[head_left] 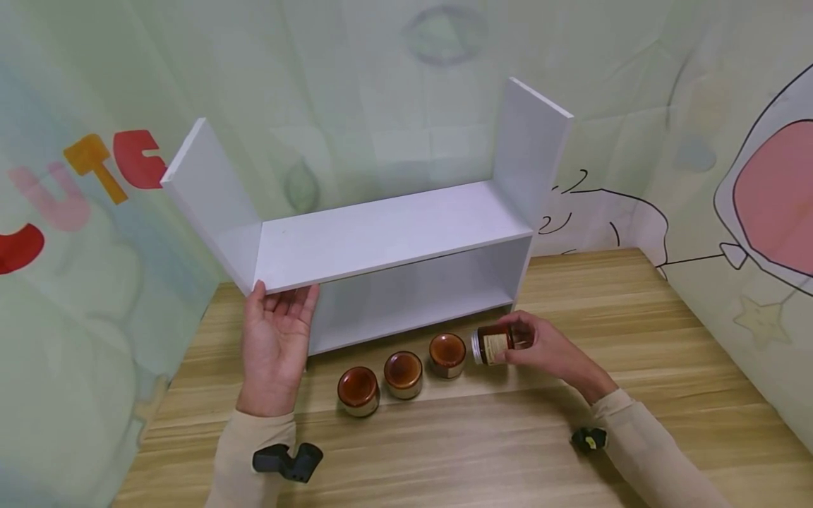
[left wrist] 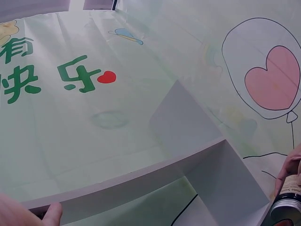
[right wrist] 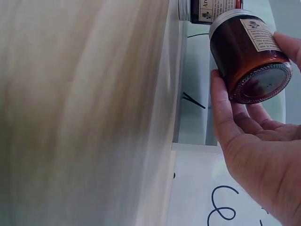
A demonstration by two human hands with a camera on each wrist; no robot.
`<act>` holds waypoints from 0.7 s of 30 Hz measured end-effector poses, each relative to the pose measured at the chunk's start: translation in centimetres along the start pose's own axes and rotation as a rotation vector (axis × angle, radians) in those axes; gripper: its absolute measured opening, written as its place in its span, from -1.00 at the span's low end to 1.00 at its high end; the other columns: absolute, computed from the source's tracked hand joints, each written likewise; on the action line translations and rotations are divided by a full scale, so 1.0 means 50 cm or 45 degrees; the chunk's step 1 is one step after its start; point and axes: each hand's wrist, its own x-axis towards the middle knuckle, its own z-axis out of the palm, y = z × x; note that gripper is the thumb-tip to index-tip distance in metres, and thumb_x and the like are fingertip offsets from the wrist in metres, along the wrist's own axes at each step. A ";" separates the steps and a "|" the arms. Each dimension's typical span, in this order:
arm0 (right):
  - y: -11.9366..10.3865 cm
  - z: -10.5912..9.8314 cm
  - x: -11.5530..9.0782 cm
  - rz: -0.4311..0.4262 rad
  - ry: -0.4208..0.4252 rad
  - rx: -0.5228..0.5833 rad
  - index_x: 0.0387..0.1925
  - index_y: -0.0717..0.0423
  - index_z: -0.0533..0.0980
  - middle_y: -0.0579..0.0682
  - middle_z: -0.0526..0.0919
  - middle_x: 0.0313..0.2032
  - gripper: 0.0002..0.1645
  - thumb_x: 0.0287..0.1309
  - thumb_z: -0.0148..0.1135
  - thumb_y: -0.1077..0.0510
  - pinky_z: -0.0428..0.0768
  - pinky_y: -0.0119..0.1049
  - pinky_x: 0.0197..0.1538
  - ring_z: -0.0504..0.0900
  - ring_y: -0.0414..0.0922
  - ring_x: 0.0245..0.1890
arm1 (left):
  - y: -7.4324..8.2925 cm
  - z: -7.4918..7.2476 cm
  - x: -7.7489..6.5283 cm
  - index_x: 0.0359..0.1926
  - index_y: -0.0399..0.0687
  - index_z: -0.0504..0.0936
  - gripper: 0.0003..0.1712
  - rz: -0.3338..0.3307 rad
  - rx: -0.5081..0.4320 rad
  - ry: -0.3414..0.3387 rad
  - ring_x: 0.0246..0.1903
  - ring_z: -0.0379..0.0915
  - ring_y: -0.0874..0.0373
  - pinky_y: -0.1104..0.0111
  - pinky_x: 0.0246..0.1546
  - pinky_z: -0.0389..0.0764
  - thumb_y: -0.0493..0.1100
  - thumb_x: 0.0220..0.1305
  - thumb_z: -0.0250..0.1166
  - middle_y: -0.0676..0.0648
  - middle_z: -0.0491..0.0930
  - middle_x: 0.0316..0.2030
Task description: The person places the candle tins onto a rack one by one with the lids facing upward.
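Left hand: the left hand (head_left: 276, 353) is palm up in the head view, fingers curled beneath the front edge of the white shelf unit (head_left: 394, 229) at its left end, thumb tip at the edge; the left wrist view catches only part of it in a lower corner.
Right hand: the right hand (head_left: 540, 353) grips the held jar (head_left: 494, 343), thumb on one side and fingers on the other.
Held jar: tipped on its side just beside the nearest of the other jars, silver lid toward them; whether it touches the bench (head_left: 444, 451) I cannot tell.
Jar base: the right wrist view alone shows the rounded glass base with its textured rim, plus lines of label print; the left wrist view shows the lid end.
Standing jars: only the head view shows all three, the left jar (head_left: 358, 391), middle jar (head_left: 403, 374) and right jar (head_left: 447, 355), amber bases up, in a slanting row before the shelf unit.
Lid below: the right wrist view reveals a silver lid on the bench side of one standing jar.
Backdrop: green characters (left wrist: 77, 73) appear in the left wrist view only.
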 end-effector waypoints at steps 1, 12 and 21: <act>0.000 0.000 0.000 -0.002 0.003 0.004 0.17 0.16 0.47 0.16 0.61 -0.04 -0.31 0.02 0.55 0.10 0.57 -0.27 -0.15 0.52 0.03 -0.14 | 0.000 0.000 0.000 0.37 -0.11 0.22 -0.54 -0.001 0.000 -0.001 0.22 0.34 0.08 0.24 0.33 0.50 0.00 0.63 -0.04 -0.10 0.31 0.19; 0.003 0.002 0.001 -0.020 0.027 0.015 0.14 0.19 0.46 0.16 0.63 -0.03 -0.34 0.05 0.53 0.09 0.62 -0.28 -0.12 0.58 0.01 -0.10 | -0.001 -0.001 -0.001 0.38 -0.11 0.21 -0.54 0.006 0.015 -0.005 0.24 0.30 0.08 0.25 0.32 0.51 0.00 0.64 -0.06 -0.09 0.29 0.21; 0.003 0.004 0.002 0.004 0.114 0.074 0.11 0.26 0.43 0.20 0.66 -0.05 -0.40 0.09 0.47 0.14 0.63 -0.32 -0.10 0.61 -0.05 -0.13 | -0.001 0.000 -0.002 0.39 -0.10 0.20 -0.53 0.007 0.025 -0.017 0.26 0.28 0.08 0.26 0.33 0.51 0.01 0.64 -0.06 -0.09 0.27 0.22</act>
